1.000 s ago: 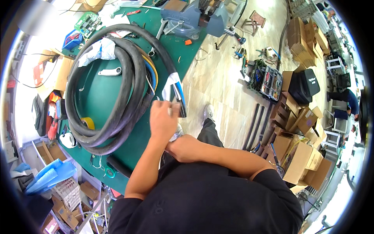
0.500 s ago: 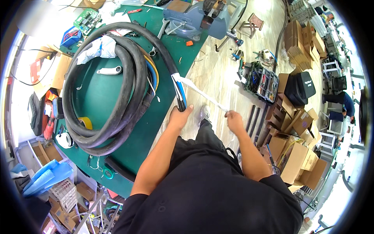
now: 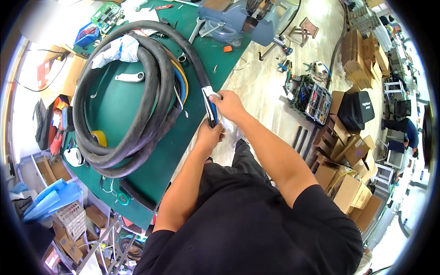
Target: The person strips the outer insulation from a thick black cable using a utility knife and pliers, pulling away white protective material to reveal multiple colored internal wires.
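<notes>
Though partly behind coiled cable (image 3: 153, 87), yellow tape (image 3: 100, 138) visible — vise (image 3: 221, 22) beyond.

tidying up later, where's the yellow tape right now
In the head view, the yellow tape is at left on the table, at the lower-left inner edge of the coil, which partly hides it.

Right edge of the bench (image 3: 172, 144): a green strip gives a hand passage beside the black cable coil (image 3: 167, 91).
Cable end (image 3: 208, 104): crowded by the left hand (image 3: 211, 135) and right hand (image 3: 228, 105).
Coil's middle: reachable from above, around a pale grey tool (image 3: 129, 77).
Far right corner: blocked by a blue-grey vise (image 3: 236, 20).
</notes>
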Motion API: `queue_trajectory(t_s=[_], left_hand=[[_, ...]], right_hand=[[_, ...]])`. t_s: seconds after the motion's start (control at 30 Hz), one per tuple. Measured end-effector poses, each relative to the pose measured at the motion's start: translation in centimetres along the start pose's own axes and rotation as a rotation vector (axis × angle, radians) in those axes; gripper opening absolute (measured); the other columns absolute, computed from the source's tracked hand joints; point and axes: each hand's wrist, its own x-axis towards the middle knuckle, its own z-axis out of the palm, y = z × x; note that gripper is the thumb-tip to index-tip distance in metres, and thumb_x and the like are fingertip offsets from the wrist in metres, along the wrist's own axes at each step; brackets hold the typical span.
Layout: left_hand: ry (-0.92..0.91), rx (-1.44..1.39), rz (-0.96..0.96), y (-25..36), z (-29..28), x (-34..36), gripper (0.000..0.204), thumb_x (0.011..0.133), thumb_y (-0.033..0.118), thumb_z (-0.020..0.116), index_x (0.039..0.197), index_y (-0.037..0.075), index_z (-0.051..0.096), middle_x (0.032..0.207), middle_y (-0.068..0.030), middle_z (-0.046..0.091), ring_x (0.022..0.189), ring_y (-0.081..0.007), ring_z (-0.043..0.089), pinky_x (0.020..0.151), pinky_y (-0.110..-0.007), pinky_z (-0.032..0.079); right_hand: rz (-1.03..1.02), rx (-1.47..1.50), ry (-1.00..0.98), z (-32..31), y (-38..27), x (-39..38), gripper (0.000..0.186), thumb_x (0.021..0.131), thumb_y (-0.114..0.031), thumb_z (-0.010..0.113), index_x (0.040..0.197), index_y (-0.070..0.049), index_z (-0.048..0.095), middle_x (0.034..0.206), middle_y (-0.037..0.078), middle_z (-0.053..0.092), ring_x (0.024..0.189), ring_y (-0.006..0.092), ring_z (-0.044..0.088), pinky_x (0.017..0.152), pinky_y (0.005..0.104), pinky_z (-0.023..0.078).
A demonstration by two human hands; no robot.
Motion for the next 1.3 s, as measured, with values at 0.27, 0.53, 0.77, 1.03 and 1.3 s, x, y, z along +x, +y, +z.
queue_trajectory(t_s=[0.27,0.53,0.77,1.03,1.3], left_hand=[[0.041,0.122,-0.023,-4.3,-2.7,-3.3,0.027,0.088,0.017,0.063,0.105,-0.001,0.054,0.077,-0.0078,0.062,0.059,-0.0138,0.058,0.054,-0.029,0.046],[0.039,0.034,-0.029,-3.3,-1.8,-3.4,0.021,0.087,0.017,0.066,0.096,0.0,0.057,0.069,-0.0037,0.057,0.052,-0.0119,0.052,0.049,-0.028,0.042],[-0.102,-0.187,-0.119,-2.7,-2.4,-4.6,0.019,0.09,0.018,0.065,0.096,0.003,0.057,0.071,-0.0005,0.052,0.053,-0.0113,0.049,0.05,-0.027,0.041],[-0.081,0.273,0.04,-2.9,-3.1,-1.7,0.036,0.095,0.03,0.062,0.112,-0.002,0.058,0.099,-0.0105,0.065,0.091,-0.0188,0.062,0.083,-0.032,0.049],[0.33,0.674,0.441,0.5,2.0,-4.8,0.042,0.095,0.026,0.059,0.12,-0.008,0.055,0.102,-0.0211,0.065,0.095,-0.0303,0.063,0.084,-0.038,0.049]], right_hand=[[-0.155,-0.185,-0.076,-3.2,5.1,-1.2,0.035,0.095,-0.032,0.051,0.082,-0.004,0.07,0.08,0.02,0.067,0.079,0.0401,0.064,0.074,0.0471,0.049],[-0.105,-0.33,-0.101,-4.0,7.1,-3.6,0.032,0.096,-0.029,0.051,0.085,-0.004,0.068,0.079,0.02,0.066,0.076,0.0402,0.064,0.068,0.0479,0.05],[-0.063,-0.352,-0.054,0.0,7.6,-6.7,0.033,0.097,-0.031,0.049,0.089,-0.003,0.065,0.079,0.024,0.066,0.076,0.0448,0.063,0.07,0.0524,0.049],[0.029,0.023,-0.146,2.4,7.0,-9.5,0.036,0.1,-0.033,0.047,0.092,-0.002,0.062,0.082,0.023,0.065,0.084,0.0434,0.062,0.074,0.0483,0.047],[0.158,0.125,-0.147,-2.3,5.9,-11.4,0.039,0.101,-0.035,0.047,0.085,-0.003,0.062,0.071,0.02,0.061,0.07,0.0363,0.061,0.067,0.0432,0.047]])
